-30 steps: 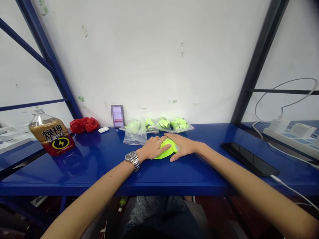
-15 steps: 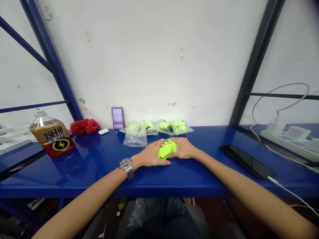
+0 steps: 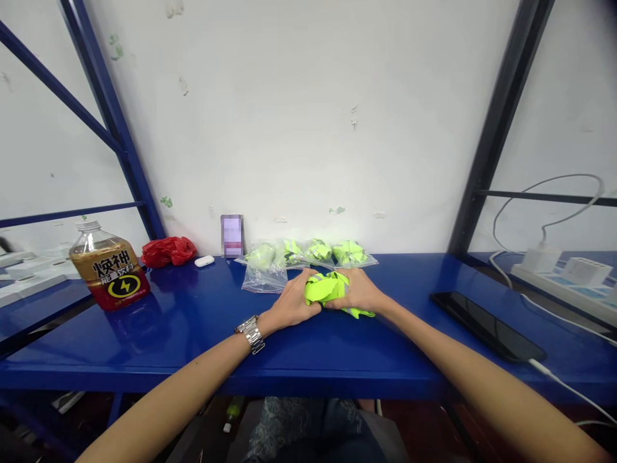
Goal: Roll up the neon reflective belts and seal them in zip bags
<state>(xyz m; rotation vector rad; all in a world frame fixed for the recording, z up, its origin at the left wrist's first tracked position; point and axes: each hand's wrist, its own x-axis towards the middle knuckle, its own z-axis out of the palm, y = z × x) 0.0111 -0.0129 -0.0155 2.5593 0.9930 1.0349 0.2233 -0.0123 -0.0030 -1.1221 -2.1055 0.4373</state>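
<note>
On the blue table, a crumpled neon-yellow reflective vest with grey strips is bunched between both hands. My left hand, wearing a metal watch on the wrist, grips its left side with the fingers curled. From the right, my right hand is closed around it, thumb across the front. A loose flap of the fabric sticks out below the right palm. Just behind, several clear plastic bags lie in a row, with neon-yellow bundles inside.
A large drink bottle stands at left, near a red plastic bag, a small white case and an upright phone. At right lie a black phone with a charging cable and a white power strip.
Both hands are now curled more tightly around the vest, and a flap of it has come out under my right hand. The whole view has tilted slightly upward.
</note>
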